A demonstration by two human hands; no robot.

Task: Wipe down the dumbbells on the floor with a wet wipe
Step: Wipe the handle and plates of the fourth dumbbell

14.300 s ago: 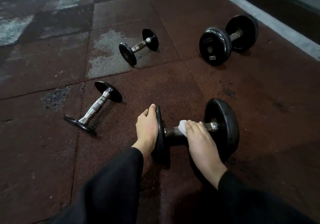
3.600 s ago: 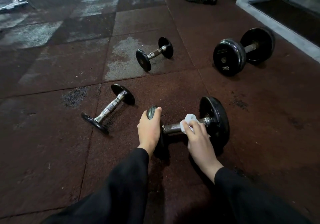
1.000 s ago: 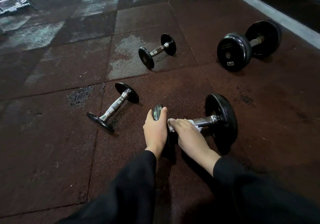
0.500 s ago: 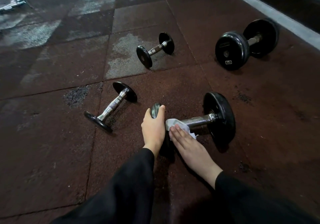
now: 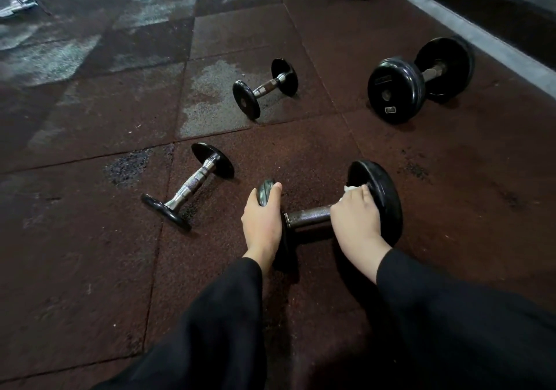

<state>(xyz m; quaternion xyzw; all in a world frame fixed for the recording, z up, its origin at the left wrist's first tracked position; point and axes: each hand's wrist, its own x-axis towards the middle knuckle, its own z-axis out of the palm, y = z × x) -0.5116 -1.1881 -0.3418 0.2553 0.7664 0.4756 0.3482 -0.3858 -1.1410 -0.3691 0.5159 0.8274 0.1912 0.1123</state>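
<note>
Near dumbbell [image 5: 331, 209] lies on the rubber floor [image 5: 90, 269] at my knees; heavy, rigid, liable to roll.
My left hand [image 5: 261, 224] grips its left plate [image 5: 266, 192], steadying it; my right hand [image 5: 356, 218] presses the limp wet wipe [image 5: 350, 188] against the right plate [image 5: 382, 197].

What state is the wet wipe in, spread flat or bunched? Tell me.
Bunched. Only a crumpled white corner of the wet wipe shows above the right hand.

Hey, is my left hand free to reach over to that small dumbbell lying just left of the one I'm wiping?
Probably yes. The small dumbbell lies on bare floor with nothing between it and your left hand. But that hand now steadies the near dumbbell, so it would have to let go first.
</note>
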